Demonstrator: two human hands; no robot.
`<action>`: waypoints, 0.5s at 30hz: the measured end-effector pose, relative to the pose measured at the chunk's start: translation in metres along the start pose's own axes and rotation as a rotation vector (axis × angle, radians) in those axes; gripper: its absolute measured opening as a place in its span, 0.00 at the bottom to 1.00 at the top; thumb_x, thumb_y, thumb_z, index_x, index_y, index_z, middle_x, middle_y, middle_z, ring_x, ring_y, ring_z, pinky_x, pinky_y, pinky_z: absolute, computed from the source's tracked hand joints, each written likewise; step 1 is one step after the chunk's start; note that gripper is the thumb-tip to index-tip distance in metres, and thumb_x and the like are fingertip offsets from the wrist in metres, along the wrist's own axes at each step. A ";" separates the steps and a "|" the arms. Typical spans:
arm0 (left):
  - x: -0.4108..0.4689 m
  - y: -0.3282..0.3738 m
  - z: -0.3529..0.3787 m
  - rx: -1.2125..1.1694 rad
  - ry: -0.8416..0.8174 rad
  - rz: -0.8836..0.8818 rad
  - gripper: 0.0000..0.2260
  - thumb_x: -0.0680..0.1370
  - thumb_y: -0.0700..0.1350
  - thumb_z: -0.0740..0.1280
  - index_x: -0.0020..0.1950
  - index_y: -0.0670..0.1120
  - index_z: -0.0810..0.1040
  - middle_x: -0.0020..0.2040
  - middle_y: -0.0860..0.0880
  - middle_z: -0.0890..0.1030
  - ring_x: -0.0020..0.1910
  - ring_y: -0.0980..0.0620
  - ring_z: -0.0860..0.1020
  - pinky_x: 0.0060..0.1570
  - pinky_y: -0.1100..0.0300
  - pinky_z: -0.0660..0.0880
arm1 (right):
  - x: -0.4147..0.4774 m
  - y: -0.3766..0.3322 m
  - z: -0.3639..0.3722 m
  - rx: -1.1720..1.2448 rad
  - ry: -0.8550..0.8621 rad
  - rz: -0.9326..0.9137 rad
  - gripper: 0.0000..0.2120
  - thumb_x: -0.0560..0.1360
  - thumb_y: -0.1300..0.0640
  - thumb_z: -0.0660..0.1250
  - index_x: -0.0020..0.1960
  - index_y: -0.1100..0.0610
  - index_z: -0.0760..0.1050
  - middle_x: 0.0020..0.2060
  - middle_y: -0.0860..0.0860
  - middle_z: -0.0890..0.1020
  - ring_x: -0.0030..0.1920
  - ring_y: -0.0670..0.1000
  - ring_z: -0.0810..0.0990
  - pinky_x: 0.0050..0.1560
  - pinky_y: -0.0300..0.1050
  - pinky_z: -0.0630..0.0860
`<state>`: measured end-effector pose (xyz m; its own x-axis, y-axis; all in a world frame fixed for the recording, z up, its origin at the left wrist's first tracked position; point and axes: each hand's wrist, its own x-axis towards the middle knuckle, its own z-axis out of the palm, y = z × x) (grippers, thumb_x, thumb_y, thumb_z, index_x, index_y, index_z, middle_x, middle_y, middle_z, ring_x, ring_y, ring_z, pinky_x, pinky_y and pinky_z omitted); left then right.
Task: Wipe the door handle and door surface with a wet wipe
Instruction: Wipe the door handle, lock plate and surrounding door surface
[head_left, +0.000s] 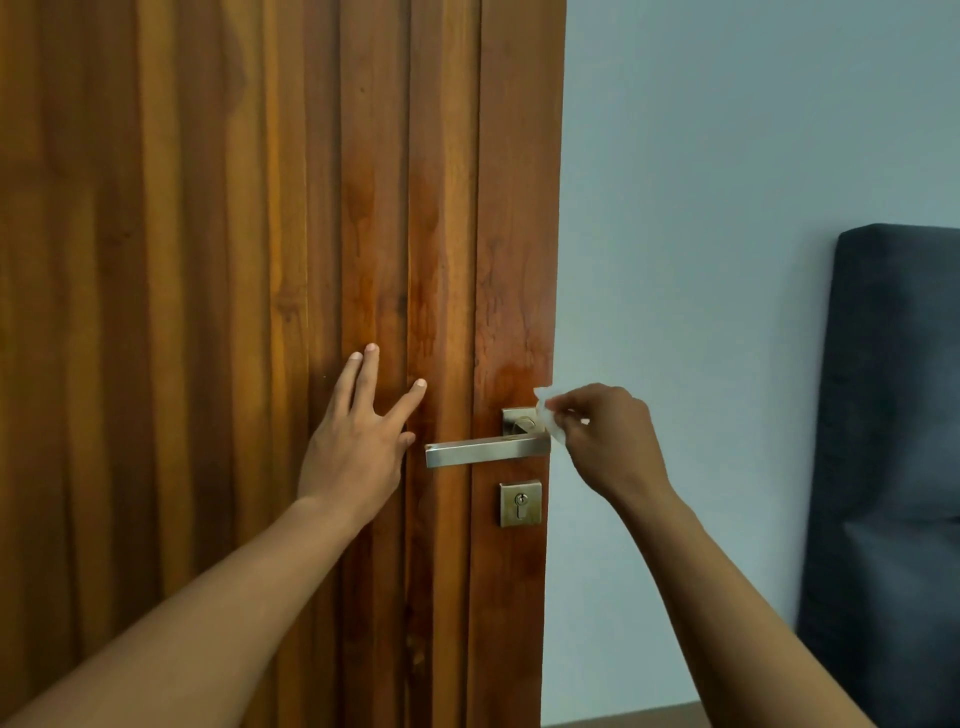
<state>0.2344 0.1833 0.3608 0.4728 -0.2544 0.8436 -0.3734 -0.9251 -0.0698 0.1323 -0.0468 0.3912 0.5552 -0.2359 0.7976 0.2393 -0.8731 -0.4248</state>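
A brown wooden door (260, 234) with vertical grooves fills the left half of the view. Its brushed metal lever handle (483, 451) points left from a square plate near the door's right edge. A square keyhole plate (520, 503) sits just below. My left hand (358, 441) lies flat on the door, fingers spread, just left of the lever's tip. My right hand (602, 441) pinches a white wet wipe (548, 415) against the handle's plate at the door's edge. The wood above the handle looks damp and shiny.
A pale blue wall (701, 260) stands to the right of the door. A dark grey upholstered headboard or cushion (893, 467) stands against it at the far right. A strip of dark floor (623, 717) shows at the bottom.
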 end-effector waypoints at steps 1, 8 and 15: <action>0.000 0.000 0.000 0.002 -0.005 0.000 0.28 0.80 0.51 0.66 0.78 0.58 0.60 0.81 0.41 0.46 0.80 0.41 0.43 0.68 0.45 0.71 | -0.004 -0.013 -0.002 0.002 -0.024 -0.053 0.08 0.77 0.57 0.67 0.53 0.56 0.84 0.52 0.50 0.85 0.50 0.48 0.82 0.49 0.32 0.71; -0.001 -0.002 -0.002 0.052 -0.032 0.016 0.28 0.83 0.54 0.60 0.80 0.59 0.51 0.81 0.41 0.40 0.80 0.40 0.39 0.73 0.47 0.63 | -0.010 -0.075 0.015 -0.272 -0.355 -0.246 0.10 0.78 0.59 0.64 0.55 0.57 0.81 0.50 0.55 0.83 0.49 0.55 0.81 0.50 0.45 0.77; -0.002 -0.004 -0.004 0.062 -0.067 0.035 0.33 0.82 0.46 0.63 0.80 0.59 0.46 0.80 0.40 0.37 0.79 0.39 0.37 0.74 0.48 0.61 | -0.022 -0.098 0.041 -0.367 -0.466 -0.438 0.18 0.76 0.64 0.67 0.66 0.57 0.75 0.58 0.56 0.80 0.54 0.56 0.80 0.55 0.47 0.76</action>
<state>0.2321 0.1886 0.3613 0.5130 -0.3037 0.8029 -0.3415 -0.9303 -0.1337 0.1288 0.0617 0.3980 0.7705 0.3020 0.5614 0.2804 -0.9514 0.1270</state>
